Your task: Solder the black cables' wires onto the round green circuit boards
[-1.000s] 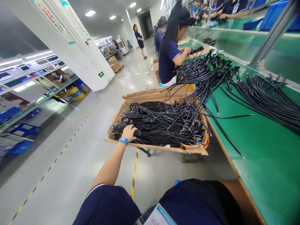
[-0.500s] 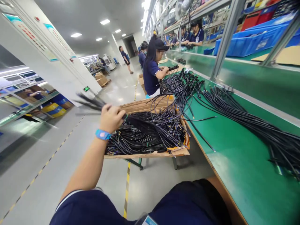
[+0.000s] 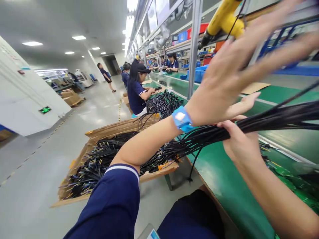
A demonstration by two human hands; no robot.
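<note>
My right hand [image 3: 239,141] is wrapped around a bundle of long black cables [image 3: 279,117] over the green workbench [image 3: 215,171]. Just above the bundle, my left hand [image 3: 221,78], with a blue wristband, is spread open and blurred, with nothing in it. One end of the bundle runs out of view at the right; the other hangs toward a cardboard box [image 3: 119,126] left of the bench. That box is filled with black cables [image 3: 96,166] with coloured ends, partly hidden behind my left arm.
A yellow power tool [image 3: 221,20] hangs at the upper right. Green parts [image 3: 286,174] lie on the bench below my right arm. More black cables [image 3: 166,101] are heaped farther along, where a co-worker [image 3: 136,93] sits. A metal post [image 3: 194,49] rises from the bench.
My left hand has moved from left of the box to the right over the bench and opened. My right hand has come into view, gripping the cables. The view has turned right.
</note>
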